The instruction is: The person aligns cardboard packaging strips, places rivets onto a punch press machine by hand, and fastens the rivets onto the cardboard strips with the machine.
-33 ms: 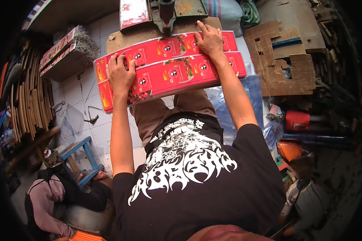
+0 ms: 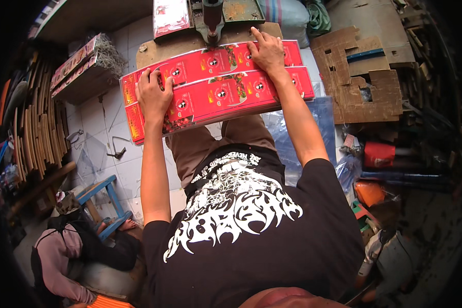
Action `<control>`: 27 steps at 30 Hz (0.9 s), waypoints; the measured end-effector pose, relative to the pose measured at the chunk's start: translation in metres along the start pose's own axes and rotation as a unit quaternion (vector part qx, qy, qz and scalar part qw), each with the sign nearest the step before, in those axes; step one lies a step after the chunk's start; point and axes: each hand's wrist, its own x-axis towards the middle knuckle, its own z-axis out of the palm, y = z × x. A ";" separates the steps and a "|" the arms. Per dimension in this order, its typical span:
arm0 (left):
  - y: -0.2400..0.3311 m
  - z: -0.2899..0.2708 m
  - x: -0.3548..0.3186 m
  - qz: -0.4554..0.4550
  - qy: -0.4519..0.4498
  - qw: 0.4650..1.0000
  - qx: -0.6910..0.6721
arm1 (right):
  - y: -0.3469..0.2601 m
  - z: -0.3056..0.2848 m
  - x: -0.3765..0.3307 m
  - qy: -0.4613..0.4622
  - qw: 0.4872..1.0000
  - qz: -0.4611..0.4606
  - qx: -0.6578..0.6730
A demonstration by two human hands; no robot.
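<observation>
Two long red printed sheets, a nearer one point(image 2: 200, 97) and a farther one point(image 2: 194, 65), lie side by side under a clear glossy layer, on a board at the machine. Flat on their left end rests my left hand point(image 2: 155, 96), thumb apart from the fingers. My right hand point(image 2: 268, 51) lies spread on the farther sheet toward its right end, its fingertips reaching past the far edge. Neither hand is closed around anything. Just beyond the sheets' far edge, between my hands, stands the dark vertical head of a press-like machine point(image 2: 212, 23). Its lower tip is near that edge.
Behind the sheets are a metal tray point(image 2: 241, 11) and a pale printed stack point(image 2: 172, 18). Cut cardboard point(image 2: 364, 84) lies at right, beside clear plastic sheets point(image 2: 313, 133). At left are stacked boards point(image 2: 41, 123), a blue stool point(image 2: 110, 200) and a seated person point(image 2: 61, 251).
</observation>
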 end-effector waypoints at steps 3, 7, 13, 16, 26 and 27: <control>-0.002 0.001 -0.001 -0.001 0.000 1.000 0.003 | -0.001 0.001 0.000 -0.002 1.000 -0.001 -0.004; -0.005 0.005 -0.003 0.000 -0.003 1.000 0.006 | -0.002 0.002 -0.003 -0.002 0.999 -0.015 -0.035; -0.006 0.005 0.001 -0.003 -0.003 1.000 0.013 | -0.001 0.003 0.001 -0.002 0.998 -0.038 -0.059; -0.005 0.007 0.001 -0.001 -0.005 1.000 0.015 | 0.000 0.003 -0.001 -0.002 0.998 -0.035 -0.053; -0.003 0.003 -0.001 -0.003 -0.004 1.000 0.011 | -0.006 -0.002 -0.003 0.009 0.999 -0.032 -0.022; -0.002 0.003 -0.002 -0.003 -0.001 1.000 0.013 | -0.006 -0.001 -0.005 0.009 0.999 -0.029 -0.026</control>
